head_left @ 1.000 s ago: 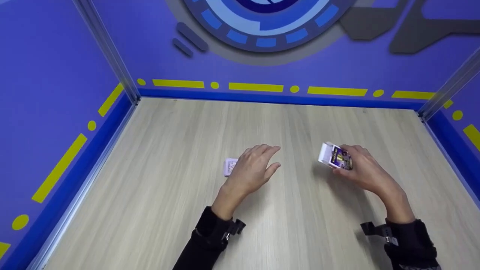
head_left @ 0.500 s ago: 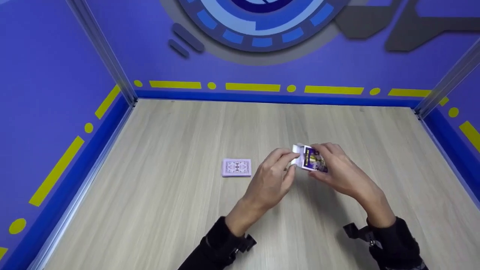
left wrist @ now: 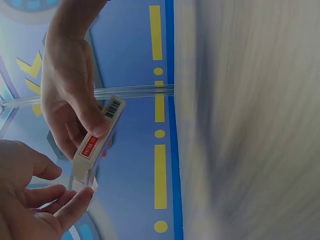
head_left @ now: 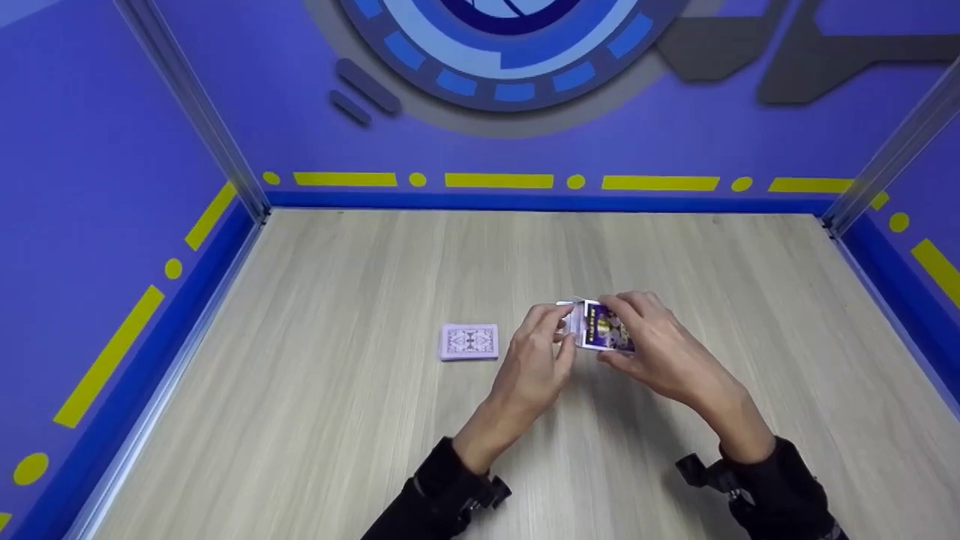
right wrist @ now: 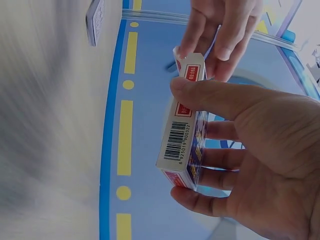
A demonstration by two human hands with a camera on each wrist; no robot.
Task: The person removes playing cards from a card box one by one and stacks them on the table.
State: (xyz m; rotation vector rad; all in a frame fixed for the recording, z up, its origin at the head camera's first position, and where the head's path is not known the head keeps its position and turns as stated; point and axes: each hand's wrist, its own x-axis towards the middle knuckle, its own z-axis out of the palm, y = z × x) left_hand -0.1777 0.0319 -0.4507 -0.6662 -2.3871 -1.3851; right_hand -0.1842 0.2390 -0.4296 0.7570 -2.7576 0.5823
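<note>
A playing-card box (head_left: 600, 328), white with a purple and yellow picture front, is held above the table by my right hand (head_left: 660, 345), thumb along one narrow side and fingers on the other. Its barcode side faces the right wrist view. The end flap (right wrist: 191, 59) points toward my left hand (head_left: 529, 356), whose fingertips touch it with the fingers loosely bent; in the left wrist view the thumb and fingers look apart. A squared deck of playing cards (head_left: 469, 342), lilac patterned back up, lies on the table left of my left hand.
The wood-grain table (head_left: 345, 420) is bounded by blue panels with yellow dashes, the back wall (head_left: 510, 150) and side walls (head_left: 90, 225). Metal posts (head_left: 191, 105) stand at the corners. Black straps with small cameras sit on both wrists.
My right hand has brought the card box leftward to the middle. My left hand has moved right off the deck, uncovering it, and its fingertips have come to the box's flap end.
</note>
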